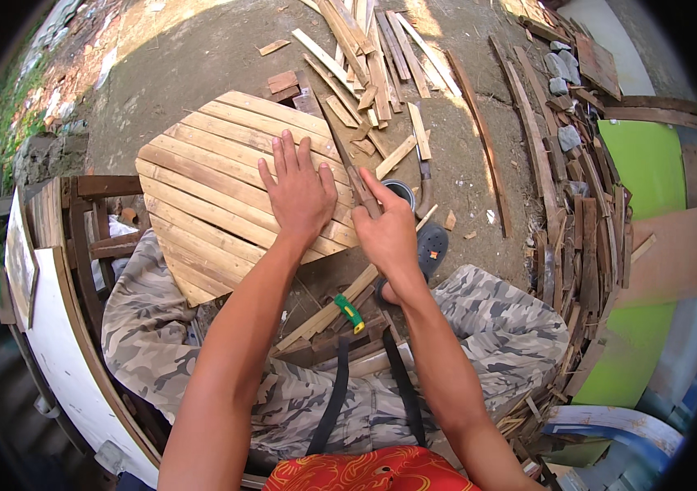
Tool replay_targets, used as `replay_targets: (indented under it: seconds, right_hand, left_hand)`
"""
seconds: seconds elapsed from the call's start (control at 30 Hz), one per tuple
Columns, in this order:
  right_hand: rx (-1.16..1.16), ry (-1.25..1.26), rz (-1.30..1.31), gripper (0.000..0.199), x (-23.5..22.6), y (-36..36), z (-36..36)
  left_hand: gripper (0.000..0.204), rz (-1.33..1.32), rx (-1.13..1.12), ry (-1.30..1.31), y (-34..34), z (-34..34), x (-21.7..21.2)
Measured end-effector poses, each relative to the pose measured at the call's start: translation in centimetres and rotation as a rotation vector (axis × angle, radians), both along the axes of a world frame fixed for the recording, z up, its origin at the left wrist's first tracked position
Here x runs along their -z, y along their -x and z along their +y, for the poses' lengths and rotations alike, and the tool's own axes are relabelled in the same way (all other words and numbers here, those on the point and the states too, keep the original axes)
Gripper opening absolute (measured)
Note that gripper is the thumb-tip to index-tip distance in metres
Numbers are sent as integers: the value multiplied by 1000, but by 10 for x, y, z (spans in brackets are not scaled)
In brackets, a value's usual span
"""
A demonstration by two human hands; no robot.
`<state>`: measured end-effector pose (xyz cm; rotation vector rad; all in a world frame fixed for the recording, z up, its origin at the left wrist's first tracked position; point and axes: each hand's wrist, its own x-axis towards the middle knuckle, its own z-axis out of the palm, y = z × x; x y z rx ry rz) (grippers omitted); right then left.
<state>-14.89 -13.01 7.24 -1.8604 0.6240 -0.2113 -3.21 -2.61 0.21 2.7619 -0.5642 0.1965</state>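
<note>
A many-sided panel of pale wooden slats (209,176) lies in front of me, above my left knee. My left hand (303,192) presses flat on its right part, fingers spread. Along the panel's right edge, my right hand (385,229) is closed around a long-bladed tool (358,185) with a wooden handle. The blade points away from me and shows nearly edge-on; whether it is a saw or a knife I cannot tell. Beyond the panel's far edge sit reddish-brown wood blocks (284,83). Between my legs lies a tool with a green and yellow handle (349,313).
Loose wood strips (373,61) are scattered on the concrete ground ahead. Scrap timber (586,237) is piled at the right, beside a green board (651,172). A round container (400,190) stands past my right hand. A white board (78,352) leans at the left.
</note>
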Motion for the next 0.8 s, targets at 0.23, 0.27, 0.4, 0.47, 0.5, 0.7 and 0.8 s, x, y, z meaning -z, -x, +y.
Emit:
replay_targets:
  seconds: [0.23,0.27,0.4,0.47,0.5,0.7,0.8]
  right_hand:
    - [5,-25,247,60,-99,160,32]
    - [29,-78,277,61,-114,166,32]
    - [17,-91,323,62,-82,76,14]
    - [-29,-107,205,60,-40,9,-5]
    - [6,-162,271,60,-23,-15,-13]
    - [-101,55,159,61,-65,94,18]
    - [-69,-120,248,62,-113,155,28]
  left_hand:
    - [58,12,3,-18,1,-1,3]
    - [58,6,-1,-28,1,-2,3]
    - [58,-25,-13,-62,3,-4,0]
    - [57,-33,2,-31,3,-2,-2]
    - [56,15,7,-37,2,0,-3]
    - [55,2,62,7,-3,10,-3]
    - [57,-14,57,-2,-3,7,0]
